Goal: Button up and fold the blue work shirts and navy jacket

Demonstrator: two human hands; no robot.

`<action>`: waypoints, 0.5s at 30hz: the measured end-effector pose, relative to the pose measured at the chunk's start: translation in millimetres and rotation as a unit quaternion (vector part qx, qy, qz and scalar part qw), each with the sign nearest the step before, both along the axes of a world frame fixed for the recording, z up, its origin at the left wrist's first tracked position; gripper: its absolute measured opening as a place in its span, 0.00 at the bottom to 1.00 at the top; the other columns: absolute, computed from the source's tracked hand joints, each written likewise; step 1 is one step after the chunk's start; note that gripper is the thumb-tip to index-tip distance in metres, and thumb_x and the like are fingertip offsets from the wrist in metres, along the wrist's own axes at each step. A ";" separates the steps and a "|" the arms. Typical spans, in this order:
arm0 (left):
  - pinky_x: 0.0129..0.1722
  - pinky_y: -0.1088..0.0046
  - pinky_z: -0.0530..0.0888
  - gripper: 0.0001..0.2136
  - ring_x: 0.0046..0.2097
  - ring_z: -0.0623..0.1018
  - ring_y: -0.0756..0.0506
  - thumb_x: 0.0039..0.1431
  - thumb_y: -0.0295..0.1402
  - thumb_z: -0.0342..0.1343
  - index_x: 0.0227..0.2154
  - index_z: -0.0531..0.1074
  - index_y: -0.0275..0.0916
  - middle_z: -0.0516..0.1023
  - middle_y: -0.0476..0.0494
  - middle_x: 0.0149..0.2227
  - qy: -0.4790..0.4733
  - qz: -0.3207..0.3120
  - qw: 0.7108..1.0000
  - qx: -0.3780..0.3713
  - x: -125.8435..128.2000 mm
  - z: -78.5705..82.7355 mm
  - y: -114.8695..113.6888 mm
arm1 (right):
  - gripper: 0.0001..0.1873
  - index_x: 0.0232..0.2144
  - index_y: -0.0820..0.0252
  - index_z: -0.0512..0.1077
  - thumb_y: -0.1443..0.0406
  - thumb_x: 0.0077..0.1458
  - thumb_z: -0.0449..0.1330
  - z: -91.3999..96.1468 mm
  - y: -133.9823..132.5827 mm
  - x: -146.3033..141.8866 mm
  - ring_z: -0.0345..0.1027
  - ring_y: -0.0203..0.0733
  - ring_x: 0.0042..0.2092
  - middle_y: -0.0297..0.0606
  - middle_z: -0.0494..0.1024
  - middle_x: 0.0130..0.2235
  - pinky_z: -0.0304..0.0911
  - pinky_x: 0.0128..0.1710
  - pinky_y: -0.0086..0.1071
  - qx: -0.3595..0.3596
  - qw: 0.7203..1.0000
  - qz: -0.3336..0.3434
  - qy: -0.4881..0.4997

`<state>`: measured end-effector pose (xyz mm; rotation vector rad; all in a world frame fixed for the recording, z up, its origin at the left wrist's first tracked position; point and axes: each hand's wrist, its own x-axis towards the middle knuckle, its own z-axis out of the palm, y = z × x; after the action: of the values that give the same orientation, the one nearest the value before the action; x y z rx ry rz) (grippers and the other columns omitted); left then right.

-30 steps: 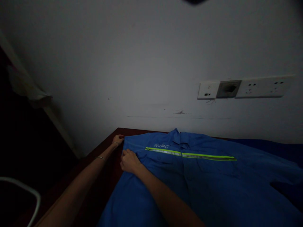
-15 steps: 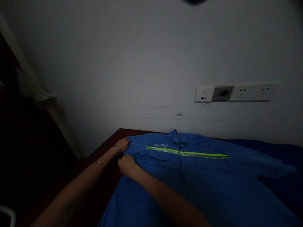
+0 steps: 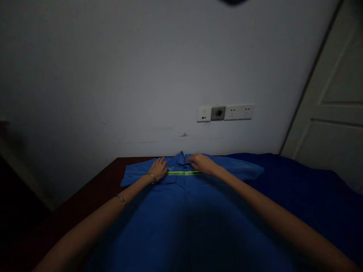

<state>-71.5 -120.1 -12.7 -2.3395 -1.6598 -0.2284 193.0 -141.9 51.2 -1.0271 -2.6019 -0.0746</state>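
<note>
A blue work shirt [image 3: 181, 204] with a yellow-green reflective stripe [image 3: 181, 173] across the chest lies flat, collar toward the wall. My left hand [image 3: 158, 169] rests flat on the chest, left of the collar, fingers stretched out. My right hand [image 3: 202, 163] lies on the chest right of the collar, fingers extended toward the collar. Both hands press on the cloth and hold nothing. Thin bracelets circle my left wrist and forearm.
The shirt lies on a dark brown table [image 3: 93, 189] against a pale wall. More dark blue cloth [image 3: 297, 181] spreads to the right. A strip of wall sockets [image 3: 225, 112] sits above the collar. A white door [image 3: 331, 113] stands at the right.
Both hands moved from the shirt's left shoulder edge to the chest beside the collar. The view swung right, bringing the door into sight. The right hand went from closed to extended.
</note>
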 end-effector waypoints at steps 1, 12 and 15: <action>0.56 0.59 0.55 0.18 0.60 0.55 0.39 0.60 0.36 0.41 0.52 0.60 0.37 0.55 0.35 0.59 -0.008 -0.027 1.000 0.001 23.5 -1.3 -0.4 | 0.18 0.45 0.62 0.70 0.71 0.52 0.49 -0.3 7.2 30.5 0.66 0.42 0.46 0.44 0.73 0.45 0.58 0.47 0.31 0.000 0.999 -0.047 -0.003; 0.56 0.59 0.56 0.24 0.60 0.54 0.38 0.58 0.41 0.42 0.55 0.53 0.34 0.53 0.34 0.59 -0.054 -0.261 0.963 -0.021 254.2 -31.5 -28.4 | 0.19 0.45 0.70 0.70 0.70 0.50 0.51 -32.6 54.7 250.3 0.67 0.42 0.46 0.47 0.74 0.45 0.58 0.47 0.29 -0.076 0.948 -0.309 0.017; 0.56 0.59 0.57 0.24 0.59 0.56 0.39 0.57 0.40 0.44 0.55 0.55 0.34 0.55 0.35 0.59 -0.071 -0.287 0.955 -0.010 293.6 -34.5 -30.0 | 0.19 0.45 0.69 0.71 0.69 0.50 0.52 -42.5 64.4 255.9 0.67 0.42 0.47 0.47 0.74 0.45 0.58 0.48 0.29 -0.087 0.950 -0.300 -0.005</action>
<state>222.1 -150.0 -47.2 -2.8248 -0.9860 -0.4987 448.9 -77.5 8.7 -1.8517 -2.2373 0.0049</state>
